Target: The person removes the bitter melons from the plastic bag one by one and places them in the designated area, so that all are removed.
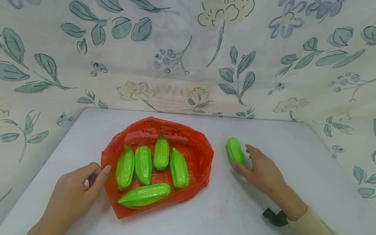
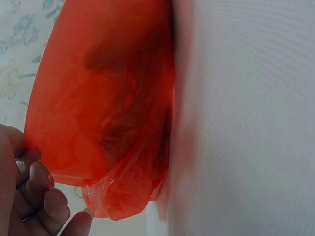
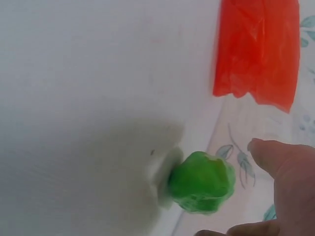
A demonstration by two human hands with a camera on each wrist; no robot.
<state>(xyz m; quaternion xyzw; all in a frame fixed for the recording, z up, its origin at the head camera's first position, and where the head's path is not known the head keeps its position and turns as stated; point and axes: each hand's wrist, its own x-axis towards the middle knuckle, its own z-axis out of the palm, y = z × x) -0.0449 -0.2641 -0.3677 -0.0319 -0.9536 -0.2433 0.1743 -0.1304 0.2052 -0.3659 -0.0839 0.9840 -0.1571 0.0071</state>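
The glossy, bright-green, ridged, elongated vegetable (image 1: 235, 151) is seen lying on the white table (image 1: 220, 202), just to the right of the wide-mouthed red thin-plastic bag (image 1: 202, 160). By its compact size beside the hand it is judged light to moderate in weight, and by its plump, even shape fairly firm. The shiny skin may prove somewhat slippery, though purchase should be given by the lengthwise ridges; whether it is real or moulded cannot be told. It is best taken across the thick middle, with the thumb on the side toward the bag and the fingers on the side away from it, so that the ends are spared. The bag is judged very light, limp and easily torn or crumpled; its rim is best pinched gently.

At the bag's left edge, the rim is pinched between thumb and forefinger of the left hand (image 1: 74, 187), the other fingers being curled. To the right of the bag, the fingers of the right hand (image 1: 267, 174) are spread about the lone vegetable, with thumb and fingers apart and no grip closed on it; whether it is touched cannot be told.

Six vegetables are counted: the one outside, and five matching green vegetables (image 1: 144, 164) within the bag, four set roughly side by side and one laid crosswise at the near rim. One bag and two hands are counted.
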